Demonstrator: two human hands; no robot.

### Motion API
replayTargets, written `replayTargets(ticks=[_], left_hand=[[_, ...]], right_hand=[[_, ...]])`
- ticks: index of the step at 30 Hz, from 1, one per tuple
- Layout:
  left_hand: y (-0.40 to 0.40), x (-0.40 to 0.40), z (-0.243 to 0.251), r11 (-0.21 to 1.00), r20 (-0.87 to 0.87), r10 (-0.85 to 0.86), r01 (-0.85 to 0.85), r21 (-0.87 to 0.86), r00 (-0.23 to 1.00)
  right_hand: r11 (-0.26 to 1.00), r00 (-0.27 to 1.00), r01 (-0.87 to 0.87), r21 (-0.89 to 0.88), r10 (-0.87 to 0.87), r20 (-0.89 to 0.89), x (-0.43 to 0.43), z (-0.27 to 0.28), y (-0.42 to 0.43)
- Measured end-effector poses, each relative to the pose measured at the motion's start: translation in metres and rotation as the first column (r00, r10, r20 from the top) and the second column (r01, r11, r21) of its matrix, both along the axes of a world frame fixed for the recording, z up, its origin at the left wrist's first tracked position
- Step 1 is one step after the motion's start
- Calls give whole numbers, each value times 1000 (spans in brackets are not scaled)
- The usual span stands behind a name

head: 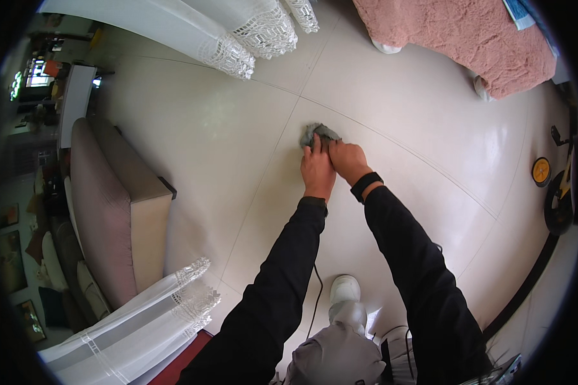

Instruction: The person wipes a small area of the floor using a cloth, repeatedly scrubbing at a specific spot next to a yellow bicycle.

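A crumpled grey cloth (pixel 313 133) lies at or just above the pale tiled floor (pixel 231 192), near a crossing of tile joints. My left hand (pixel 317 168) grips its near side, with a finger stretched along the top. Close against it, my right hand (pixel 349 156) holds the cloth's right edge with bent fingers. The part of the cloth under my fingers is hidden. A black band (pixel 366 184) circles my right wrist, and both arms are in black sleeves.
White lace-edged curtains (pixel 265 29) hang at the top, and another sheer curtain (pixel 125 337) at lower left. A grey-mauve upholstered sofa (pixel 108 202) stands left. A pink fleecy cover (pixel 457 43) drapes over something upper right. A small yellow wheel (pixel 541 172) is right. My white shoe (pixel 345 288) is below.
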State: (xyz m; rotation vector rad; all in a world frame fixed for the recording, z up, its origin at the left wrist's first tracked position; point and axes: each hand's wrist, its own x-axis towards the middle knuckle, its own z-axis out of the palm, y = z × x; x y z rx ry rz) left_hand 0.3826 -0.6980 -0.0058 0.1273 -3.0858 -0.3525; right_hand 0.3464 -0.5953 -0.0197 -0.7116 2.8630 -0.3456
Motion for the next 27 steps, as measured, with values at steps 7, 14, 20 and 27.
replayTargets(ticks=[7, 14, 20, 27], left_hand=[[-20, -63, 13, 996, -72, -23, 30, 89, 997], [-15, -49, 5, 992, -61, -122, 121, -23, 991], [-15, 115, -1, 968, -20, -224, 225, 110, 974], [-29, 147, 34, 958, 65, -147, 126, 256, 987]], right_hand=[[994, 979, 62, 89, -43, -198, -24, 3, -21], [983, 982, -42, 181, 73, -172, -27, 5, -7], [965, 980, -144, 221, 108, 165, 119, 11, 21], [987, 971, -152, 53, 139, 194, 125, 17, 5]])
